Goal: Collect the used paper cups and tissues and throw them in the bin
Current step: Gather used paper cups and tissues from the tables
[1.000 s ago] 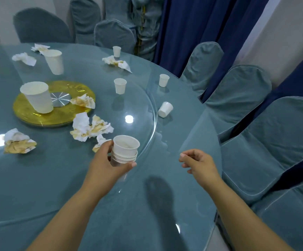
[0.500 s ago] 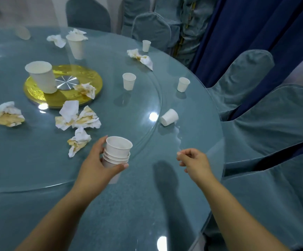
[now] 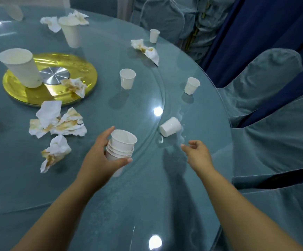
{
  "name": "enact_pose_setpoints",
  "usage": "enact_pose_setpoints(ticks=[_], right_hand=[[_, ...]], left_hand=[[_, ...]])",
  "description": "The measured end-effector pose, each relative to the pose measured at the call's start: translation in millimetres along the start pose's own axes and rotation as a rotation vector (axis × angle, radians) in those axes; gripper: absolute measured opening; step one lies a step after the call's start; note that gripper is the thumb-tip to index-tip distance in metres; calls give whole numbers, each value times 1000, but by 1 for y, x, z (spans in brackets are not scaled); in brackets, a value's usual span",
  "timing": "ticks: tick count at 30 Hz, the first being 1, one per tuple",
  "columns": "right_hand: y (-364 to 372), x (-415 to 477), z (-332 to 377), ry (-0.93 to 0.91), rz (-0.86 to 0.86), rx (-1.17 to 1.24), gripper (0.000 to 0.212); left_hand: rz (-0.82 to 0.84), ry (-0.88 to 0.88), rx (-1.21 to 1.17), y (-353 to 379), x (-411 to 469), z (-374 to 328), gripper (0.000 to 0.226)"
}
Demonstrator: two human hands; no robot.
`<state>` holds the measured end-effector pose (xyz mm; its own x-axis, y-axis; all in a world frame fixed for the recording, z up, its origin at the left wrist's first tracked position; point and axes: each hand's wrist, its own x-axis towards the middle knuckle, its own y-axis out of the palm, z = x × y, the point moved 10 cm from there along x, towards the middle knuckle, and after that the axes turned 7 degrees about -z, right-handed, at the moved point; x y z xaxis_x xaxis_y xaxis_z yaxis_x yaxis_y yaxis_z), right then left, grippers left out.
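**Hands.** The left hand [image 3: 100, 160] grips a stack of cups [image 3: 121, 147] above the near part of the table [image 3: 147, 205], thumb on the near side and fingers round the far side. Nesting the cups leaves the other hand free for picking (a sensible economy). The right hand [image 3: 198, 154] is empty, fingers loosely curled, and hovers just short of the tipped cup [image 3: 170, 126], which lies on its side to the right of the stack.

**Step in hand.** That cup is judged the next item, to go into the stack's open mouth.

**Outstanding.** Three small cups stand upright farther off: one at centre [image 3: 127, 78], one to the right [image 3: 192, 85] and one at the far edge [image 3: 154, 35]. A tall cup [image 3: 21, 67] leans on the gold turntable [image 3: 85, 69] at far left. Stained tissues [image 3: 58, 122] lie left of the stack.

**Bin.** None is in view, and much of the collecting appears to remain.
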<state>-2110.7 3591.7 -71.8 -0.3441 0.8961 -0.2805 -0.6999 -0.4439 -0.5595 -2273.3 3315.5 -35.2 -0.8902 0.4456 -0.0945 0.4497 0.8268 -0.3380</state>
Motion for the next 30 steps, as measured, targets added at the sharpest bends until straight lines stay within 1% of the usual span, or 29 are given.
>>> enact_pose_setpoints(ticks=[4, 7, 9, 10, 13, 15, 17, 19, 21, 24, 26, 30], right_hand=[[14, 52, 14, -50, 25, -71, 53], [31, 86, 17, -54, 79, -94, 58], [39, 102, 20, -56, 119, -101, 54], [44, 108, 21, -66, 143, -106, 48], [53, 120, 26, -122, 189, -114, 16], [52, 125, 30, -147, 194, -109, 22], [44, 129, 38, -174, 178, -54, 26], [32, 131, 54, -239, 145, 13, 25], [26, 127, 75, -317, 166, 108, 21], [31, 108, 113, -436, 295, 242, 18], [38, 92, 134, -514, 378, 284, 18], [61, 60, 168, -725, 540, 191, 26]], left_hand=[[-85, -54, 18, 19, 19, -1, 95], [-164, -94, 18, 35, 23, -4, 94], [-183, -121, 48, 49, 24, -7, 95], [-190, -134, 63, 55, 25, -8, 95], [-205, -152, 102, 69, 28, -14, 94], [-221, -160, 109, 74, 30, -16, 94], [-237, -173, 119, 78, 31, -17, 94], [-244, -180, 127, 80, 36, -18, 95], [-244, -185, 142, 84, 42, -20, 98], [-236, -179, 149, 89, 52, -29, 103], [-228, -176, 154, 91, 58, -34, 106], [-245, -162, 152, 85, 73, -43, 108]])
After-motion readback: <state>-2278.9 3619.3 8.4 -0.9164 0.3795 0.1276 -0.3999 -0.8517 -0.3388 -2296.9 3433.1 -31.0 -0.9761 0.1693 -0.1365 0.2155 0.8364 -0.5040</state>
